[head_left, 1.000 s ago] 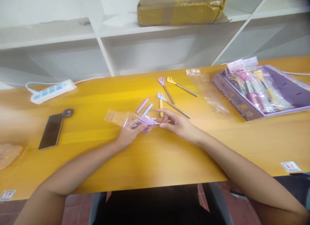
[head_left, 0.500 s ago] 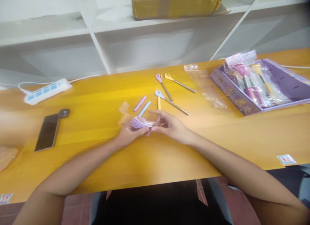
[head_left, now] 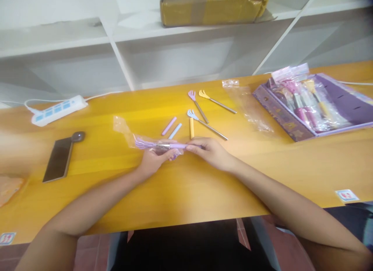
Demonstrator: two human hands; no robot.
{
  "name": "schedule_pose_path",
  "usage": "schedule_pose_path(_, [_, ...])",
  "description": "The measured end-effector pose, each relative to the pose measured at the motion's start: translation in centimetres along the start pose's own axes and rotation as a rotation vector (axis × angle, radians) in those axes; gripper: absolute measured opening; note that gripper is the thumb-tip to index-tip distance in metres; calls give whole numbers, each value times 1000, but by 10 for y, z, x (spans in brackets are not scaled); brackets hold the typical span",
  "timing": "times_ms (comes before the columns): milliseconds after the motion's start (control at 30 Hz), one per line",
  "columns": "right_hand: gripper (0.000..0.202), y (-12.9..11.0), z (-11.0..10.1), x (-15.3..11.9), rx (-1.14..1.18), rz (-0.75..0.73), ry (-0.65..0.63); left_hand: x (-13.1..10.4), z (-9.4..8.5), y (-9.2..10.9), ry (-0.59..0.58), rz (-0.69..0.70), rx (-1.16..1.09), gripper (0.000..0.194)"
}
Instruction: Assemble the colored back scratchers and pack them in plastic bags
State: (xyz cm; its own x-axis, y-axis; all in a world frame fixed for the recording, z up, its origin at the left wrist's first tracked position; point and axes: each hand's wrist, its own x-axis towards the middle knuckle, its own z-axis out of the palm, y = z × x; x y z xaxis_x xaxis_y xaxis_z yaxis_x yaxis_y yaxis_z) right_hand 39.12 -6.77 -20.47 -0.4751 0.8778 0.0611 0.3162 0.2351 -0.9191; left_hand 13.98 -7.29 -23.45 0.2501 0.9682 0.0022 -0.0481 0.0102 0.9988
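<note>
A purple back scratcher (head_left: pixel 178 146) with a clawed head and a short metal neck lies level between my hands. Its head and neck are covered by a clear plastic bag (head_left: pixel 119 124), whose flap sticks out to the left. My left hand (head_left: pixel 152 162) is closed round the bagged middle, thumb on top. My right hand (head_left: pixel 211 152) pinches the purple handle's right end. Just beyond lie loose handle tubes: purple (head_left: pixel 169 126), blue (head_left: pixel 175 130) and yellow (head_left: pixel 191 128). Behind them rest scratcher heads on metal rods: purple (head_left: pixel 198 107), yellow (head_left: pixel 218 102) and blue (head_left: pixel 208 125).
At right stands a purple box (head_left: pixel 284 115) with bagged scratchers. An empty-looking clear bag (head_left: pixel 247 107) lies beside it. A power strip (head_left: pixel 60 110), a phone (head_left: pixel 57 159) and a small dark grey object (head_left: pixel 77 136) are at left. Shelves with a taped carton (head_left: pixel 189 10) rise behind.
The purple scratcher, earlier mostly hidden with its head by my left hand, now stretches lengthwise between both hands. Its head has shifted left, and the bag flap extends out flat.
</note>
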Motion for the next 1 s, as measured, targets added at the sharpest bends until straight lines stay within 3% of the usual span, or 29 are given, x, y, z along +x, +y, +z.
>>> schedule_pose_path(133, [49, -4, 13, -4, 40, -22, -9, -3, 2, 5, -121, -16, -1, 38])
schedule_pose_path(267, [44, 2, 2, -3, 165, 43, -18, 3, 0, -2, -34, -7, -123, 32])
schedule_pose_path(467, [45, 18, -21, 5, 352, 129, 16, 12, -2, -8, 73, -49, -289, 41])
schedule_pose_path(667, [41, 19, -12, 6, 332, 125, -54, 4, 0, -5, -76, -41, -176, 36])
schedule_pose_path(833, [43, 15, 4, 2, 307, 95, -74, -1, 3, 9, -287, -47, -2, 36])
schedule_pose_path(1000, [31, 10, 18, -5, 158, -61, -44, -5, 1, 10, -423, -95, 96, 37])
